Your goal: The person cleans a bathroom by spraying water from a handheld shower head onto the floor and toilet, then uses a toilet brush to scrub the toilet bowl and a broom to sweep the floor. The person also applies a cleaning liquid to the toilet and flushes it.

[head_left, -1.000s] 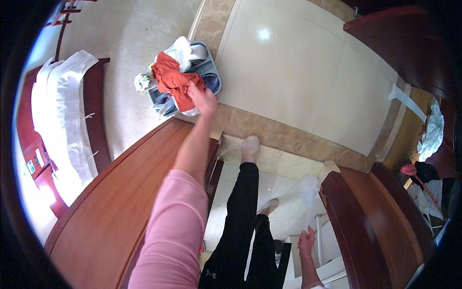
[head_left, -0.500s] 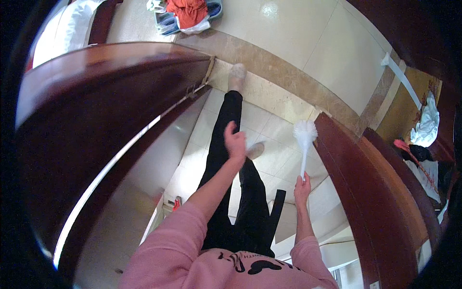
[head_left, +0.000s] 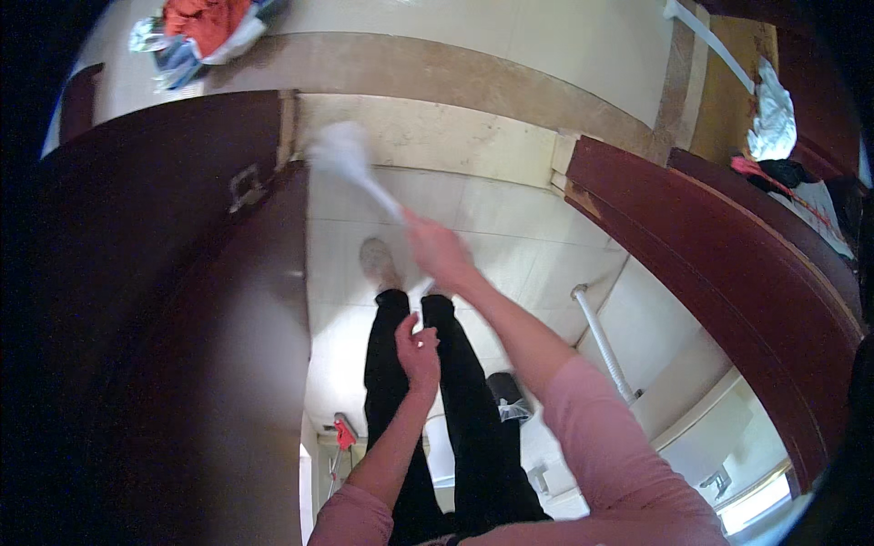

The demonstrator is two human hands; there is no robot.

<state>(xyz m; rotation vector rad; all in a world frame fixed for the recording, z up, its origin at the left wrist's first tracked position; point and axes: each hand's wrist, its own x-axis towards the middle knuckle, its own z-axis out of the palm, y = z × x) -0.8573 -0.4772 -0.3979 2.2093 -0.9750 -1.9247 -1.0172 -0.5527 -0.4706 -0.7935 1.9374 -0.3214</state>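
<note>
My right hand [head_left: 442,250] is closed around the handle of a white toilet brush [head_left: 373,187]. Its round bristle head, smeared by motion, is up by the left end of the pale door sill [head_left: 437,132], close to the dark door's edge. My left hand [head_left: 419,355] is lower, in front of my legs, with its fingers loosely bent and apart and nothing plainly in them. Both sleeves are pink.
A dark red-brown door [head_left: 182,237] with a metal latch stands at left, a wooden door panel [head_left: 692,246] at right. A white pipe [head_left: 603,341], a black bin [head_left: 508,397] and a red-topped tool [head_left: 344,431] are nearby. A basin of cloths [head_left: 205,27] lies beyond the sill.
My right hand has swung the brush from the right across to the left. My left hand has dropped lower. I have stepped back, with both feet now inside the sill.
</note>
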